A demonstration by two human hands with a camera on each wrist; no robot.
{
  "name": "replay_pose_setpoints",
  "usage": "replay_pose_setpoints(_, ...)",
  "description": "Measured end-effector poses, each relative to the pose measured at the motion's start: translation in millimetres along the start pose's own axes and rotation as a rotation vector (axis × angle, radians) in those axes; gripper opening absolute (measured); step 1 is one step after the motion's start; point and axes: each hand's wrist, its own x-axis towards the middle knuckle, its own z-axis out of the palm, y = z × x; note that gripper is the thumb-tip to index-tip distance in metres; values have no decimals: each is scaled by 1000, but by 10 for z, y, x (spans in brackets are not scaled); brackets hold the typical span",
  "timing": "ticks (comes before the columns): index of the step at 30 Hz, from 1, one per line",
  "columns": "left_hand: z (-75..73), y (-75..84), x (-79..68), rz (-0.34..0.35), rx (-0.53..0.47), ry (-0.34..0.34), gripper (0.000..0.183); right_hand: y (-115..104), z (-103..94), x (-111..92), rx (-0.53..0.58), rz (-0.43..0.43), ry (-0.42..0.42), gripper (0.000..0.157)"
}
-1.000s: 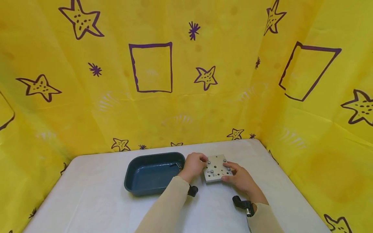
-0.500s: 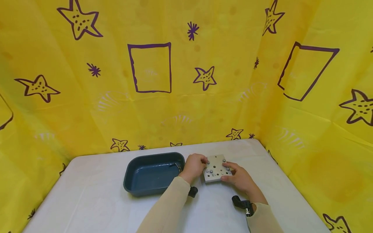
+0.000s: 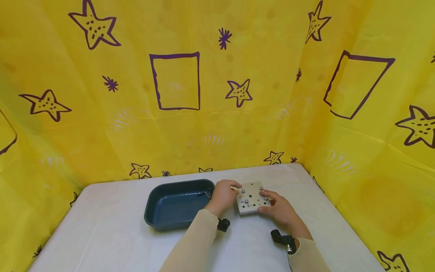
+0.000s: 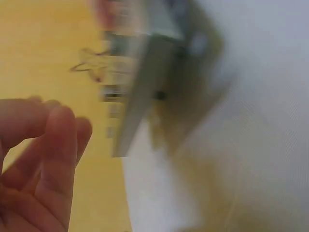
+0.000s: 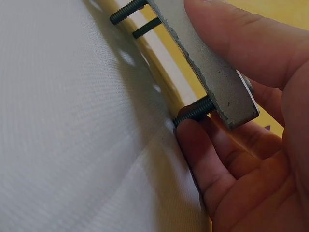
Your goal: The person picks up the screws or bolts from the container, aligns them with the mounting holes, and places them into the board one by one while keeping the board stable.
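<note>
Bright yellow across the draped fabric curtain (image 3: pixel 258 132), printed with dotted, purple-outlined starfish (image 3: pixel 92 27), purple frame shapes (image 3: pixel 199 81), purple bursts (image 3: pixel 224 38) and faint white shells (image 3: pixel 126 120). White over the finely woven tablecloth (image 3: pixel 112 234). Dark blue-green on the oblong, round-cornered glossy tray (image 3: pixel 173 207). Pale grey on the square metal plate (image 3: pixel 255 193), spotted with dark holes (image 3: pixel 250 196); deeper grey along the edge in the right-wrist view. Silvery on the round metal bolt heads (image 3: pixel 247 201), nearly black on the ridged threaded bolt shanks (image 5: pixel 197 109) beneath. Cream on both cloth sleeves (image 3: pixel 192 240), black on the wrist-worn cameras (image 3: pixel 280 238).
</note>
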Motion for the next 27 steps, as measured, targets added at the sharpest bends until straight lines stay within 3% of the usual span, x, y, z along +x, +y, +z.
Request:
replay_pose_setpoints(4, -231, -78, -133, -96, -292, 93, 30, -8, 4, -4, -1, -4, -2, 73)
replay_pose_setpoints(7, -460, -171, -265, -114, -378, 127, 39, -15, 0, -7, -9, -13, -1, 72)
replay_pose_setpoints(11, -734, -326, -399, -55, -257, 89, 43, -14, -2, -4, -13, -21, -4, 74)
replay_pose_setpoints(15, -883, -469, -467, -29, -77, 22, 41, 6, 2, 6, -15, -12, 2, 74)
replay_pose_setpoints(21, -928, -660, -537, -19, 141, -81, 42, 46, 6, 9, -26, -3, 1, 75)
replay_pose_setpoints(27, -903, -721, -503, 7, 218, -196, 41, 48, 16, 8, -20, -7, 6, 74)
